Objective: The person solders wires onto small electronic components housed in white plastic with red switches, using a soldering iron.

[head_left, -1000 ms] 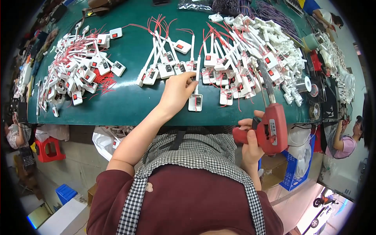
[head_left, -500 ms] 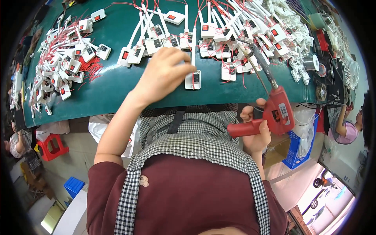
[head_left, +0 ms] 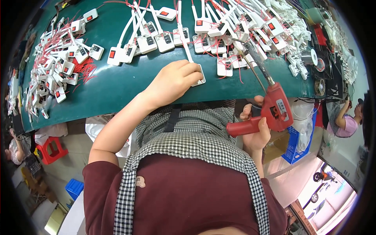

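The counter [head_left: 129,83] is deep green. The cases [head_left: 170,15] on it are white, their switches [head_left: 112,54] some red, some black, and the thin wires [head_left: 84,71] red. The soldering gun [head_left: 274,96] is red with a pale label [head_left: 282,106]. The apron [head_left: 196,149] is checked black and white, the shirt [head_left: 196,188] maroon, the stool [head_left: 52,152] red, the crate [head_left: 293,143] blue.

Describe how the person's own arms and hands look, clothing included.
The left hand and right hand are ungloved, the right partly hidden. I see no watch or bracelet. Both forearms are bare. The short sleeves are plain dark maroon. Black-and-white checked apron straps run toward the shoulders.
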A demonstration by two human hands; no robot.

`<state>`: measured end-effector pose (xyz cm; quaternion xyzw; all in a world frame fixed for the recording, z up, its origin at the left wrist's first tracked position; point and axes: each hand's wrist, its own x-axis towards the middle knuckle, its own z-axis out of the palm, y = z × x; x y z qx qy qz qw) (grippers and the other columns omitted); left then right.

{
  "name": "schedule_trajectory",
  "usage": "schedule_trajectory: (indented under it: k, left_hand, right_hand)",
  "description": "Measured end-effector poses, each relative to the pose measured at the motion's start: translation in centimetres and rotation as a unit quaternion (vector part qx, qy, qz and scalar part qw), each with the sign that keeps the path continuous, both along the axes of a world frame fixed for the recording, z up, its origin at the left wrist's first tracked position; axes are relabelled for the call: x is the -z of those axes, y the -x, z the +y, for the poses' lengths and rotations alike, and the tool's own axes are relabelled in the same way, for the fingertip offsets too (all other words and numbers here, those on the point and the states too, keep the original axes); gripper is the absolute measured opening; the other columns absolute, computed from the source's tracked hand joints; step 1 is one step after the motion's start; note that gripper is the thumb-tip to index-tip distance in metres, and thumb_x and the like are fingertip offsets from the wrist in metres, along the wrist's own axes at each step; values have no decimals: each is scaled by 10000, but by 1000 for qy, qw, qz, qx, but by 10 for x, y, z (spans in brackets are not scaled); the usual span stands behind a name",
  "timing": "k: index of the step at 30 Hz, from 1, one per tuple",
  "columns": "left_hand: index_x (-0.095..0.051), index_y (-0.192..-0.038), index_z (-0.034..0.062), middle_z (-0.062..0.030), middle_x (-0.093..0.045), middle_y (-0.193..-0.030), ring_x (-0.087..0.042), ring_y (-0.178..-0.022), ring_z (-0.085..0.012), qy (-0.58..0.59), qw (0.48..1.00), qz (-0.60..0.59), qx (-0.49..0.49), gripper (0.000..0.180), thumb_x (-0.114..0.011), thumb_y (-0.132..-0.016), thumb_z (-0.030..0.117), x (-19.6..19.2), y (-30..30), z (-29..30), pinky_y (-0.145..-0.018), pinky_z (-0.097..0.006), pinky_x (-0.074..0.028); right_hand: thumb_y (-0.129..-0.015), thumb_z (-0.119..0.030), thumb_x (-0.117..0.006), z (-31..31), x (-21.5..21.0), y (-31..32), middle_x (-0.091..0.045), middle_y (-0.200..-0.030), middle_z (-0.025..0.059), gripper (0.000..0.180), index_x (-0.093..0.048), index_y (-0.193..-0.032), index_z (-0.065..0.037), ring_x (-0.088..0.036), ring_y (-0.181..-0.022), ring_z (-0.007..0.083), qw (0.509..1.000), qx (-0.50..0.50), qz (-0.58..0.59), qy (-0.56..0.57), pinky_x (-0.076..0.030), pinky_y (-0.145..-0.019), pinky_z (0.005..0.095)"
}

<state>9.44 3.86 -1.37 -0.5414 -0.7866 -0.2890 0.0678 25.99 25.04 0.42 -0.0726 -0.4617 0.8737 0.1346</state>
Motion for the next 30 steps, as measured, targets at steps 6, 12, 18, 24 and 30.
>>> schedule_trajectory:
  k: [6,12,18,24,30]
  left_hand:
    - [-608,-814,66,-54,-565,-946,-559,-867,-235,-37,990,-133,-6,170,-676,-660,48,-4,-8,0,-724,-328,-459]
    - [-613,-815,58,-56,-593,-981,-569,-888,-248,-52,996,-76,12,173,-689,-660,59,3,-6,-6,-751,-363,-456]
    - [-624,-820,18,-62,-628,-863,-593,-844,-183,-136,916,-377,-35,92,-602,-738,-18,-3,-1,-10,-770,-303,-452]
    - [-602,-770,9,-58,-588,-840,-572,-818,-148,-183,786,-564,-176,12,-599,-761,1,-4,-10,-6,-757,-252,-440]
    - [-568,-785,-1,-65,-512,-921,-534,-776,-151,-150,914,-329,-185,102,-633,-707,-9,0,-15,-2,-670,-274,-451]
  right_hand:
    - [-833,-212,-586,-8,3,10,-452,-1231,155,547,-346,-1264,25,-459,-1154,367,998,-53,-3,15,-410,-943,486]
    - [-843,-214,-570,-8,9,11,-441,-1249,145,557,-318,-1284,15,-460,-1148,343,997,-74,-12,1,-406,-942,477]
    - [-776,-231,-657,1,-4,0,-511,-1158,192,613,-386,-1250,48,-595,-813,253,996,-39,-61,-61,-497,-647,326]
    - [-747,-217,-703,6,-17,-13,-513,-1181,210,675,-366,-1271,45,-572,-651,182,987,-48,-119,-93,-454,-511,253]
    - [-758,-337,-707,6,-31,-22,-549,-1115,200,705,-385,-1272,23,-550,-629,146,968,-76,-194,-143,-440,-511,237]
